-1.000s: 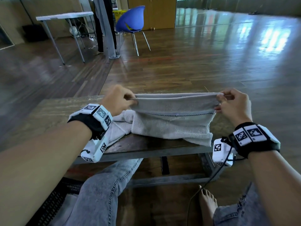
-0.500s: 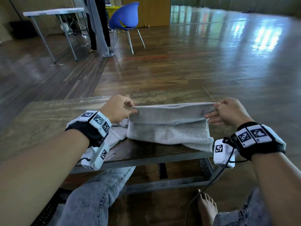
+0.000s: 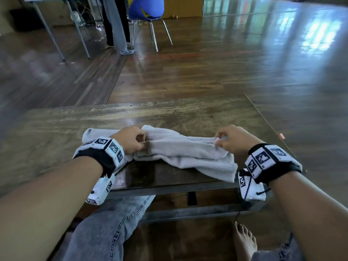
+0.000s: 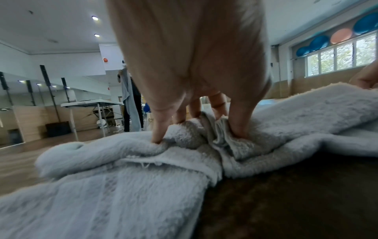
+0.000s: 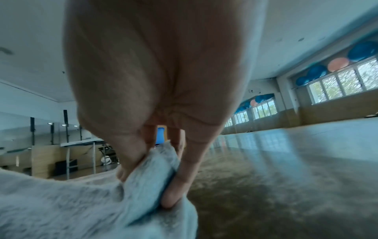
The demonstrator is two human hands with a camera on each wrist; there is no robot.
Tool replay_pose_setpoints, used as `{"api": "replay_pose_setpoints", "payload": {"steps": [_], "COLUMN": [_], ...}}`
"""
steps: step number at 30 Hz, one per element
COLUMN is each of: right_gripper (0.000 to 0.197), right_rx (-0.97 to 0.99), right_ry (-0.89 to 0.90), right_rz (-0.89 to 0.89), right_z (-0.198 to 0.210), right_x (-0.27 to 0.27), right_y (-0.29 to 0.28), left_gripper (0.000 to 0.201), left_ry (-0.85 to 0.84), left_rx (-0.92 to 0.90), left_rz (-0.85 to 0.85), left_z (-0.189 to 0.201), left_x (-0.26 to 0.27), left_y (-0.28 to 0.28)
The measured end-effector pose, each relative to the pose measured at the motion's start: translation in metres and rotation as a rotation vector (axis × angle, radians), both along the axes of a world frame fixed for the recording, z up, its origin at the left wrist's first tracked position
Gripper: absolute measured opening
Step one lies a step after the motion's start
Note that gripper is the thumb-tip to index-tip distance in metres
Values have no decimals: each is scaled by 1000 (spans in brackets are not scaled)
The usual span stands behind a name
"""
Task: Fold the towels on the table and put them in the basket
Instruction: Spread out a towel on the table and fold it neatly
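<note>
A grey towel [image 3: 184,153] lies folded in layers near the front edge of the wooden table [image 3: 169,113]. My left hand [image 3: 130,140] pinches its left end, the fingers [image 4: 157,129] dug into a bunched fold of the towel [image 4: 306,110]. My right hand [image 3: 231,140] pinches the right end, thumb and fingers [image 5: 180,177] clamped on a fold of the towel [image 5: 81,202]. A second pale towel [image 3: 94,133] lies under my left wrist, and shows as a pale towel [image 4: 102,194] in the left wrist view. No basket is in view.
Bare tabletop stretches beyond the towels. A thin stick [image 3: 267,123] lies along the table's right edge. My denim-clad leg [image 3: 105,228] and bare foot [image 3: 244,240] are under the table. A blue chair [image 3: 146,8], a white table [image 3: 56,25] and a standing person [image 3: 114,25] are far behind.
Both hands have lowered the towel, held stretched in the air a second ago, onto the table. It now lies flat in layers, and my hands have come closer together.
</note>
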State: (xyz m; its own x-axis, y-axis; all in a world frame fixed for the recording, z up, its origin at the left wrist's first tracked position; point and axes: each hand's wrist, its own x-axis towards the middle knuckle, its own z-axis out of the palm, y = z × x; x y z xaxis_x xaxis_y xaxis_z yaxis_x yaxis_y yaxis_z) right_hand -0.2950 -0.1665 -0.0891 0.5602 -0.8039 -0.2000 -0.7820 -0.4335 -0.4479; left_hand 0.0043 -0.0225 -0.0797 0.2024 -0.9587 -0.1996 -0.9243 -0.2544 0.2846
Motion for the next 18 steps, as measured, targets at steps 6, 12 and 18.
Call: {"api": "replay_pose_setpoints", "payload": {"steps": [6,12,18], "right_gripper": [14,12,8], "right_rx": [-41,-129,-332], "right_ry": [-124,-248,-491], "right_rz": [-22,-155,-237], "right_z": [13,32,92], "right_x": [36,48,48], "right_y": [5,-14,-77], "left_gripper": [18,22,18], "left_ry": [-68,-28,-114], "left_rx": [-35,-206,-672], "left_rz": [29,51,187], "left_z": [19,46,117], "left_x": [24,23,35], "left_y": [16,-5,-69]}}
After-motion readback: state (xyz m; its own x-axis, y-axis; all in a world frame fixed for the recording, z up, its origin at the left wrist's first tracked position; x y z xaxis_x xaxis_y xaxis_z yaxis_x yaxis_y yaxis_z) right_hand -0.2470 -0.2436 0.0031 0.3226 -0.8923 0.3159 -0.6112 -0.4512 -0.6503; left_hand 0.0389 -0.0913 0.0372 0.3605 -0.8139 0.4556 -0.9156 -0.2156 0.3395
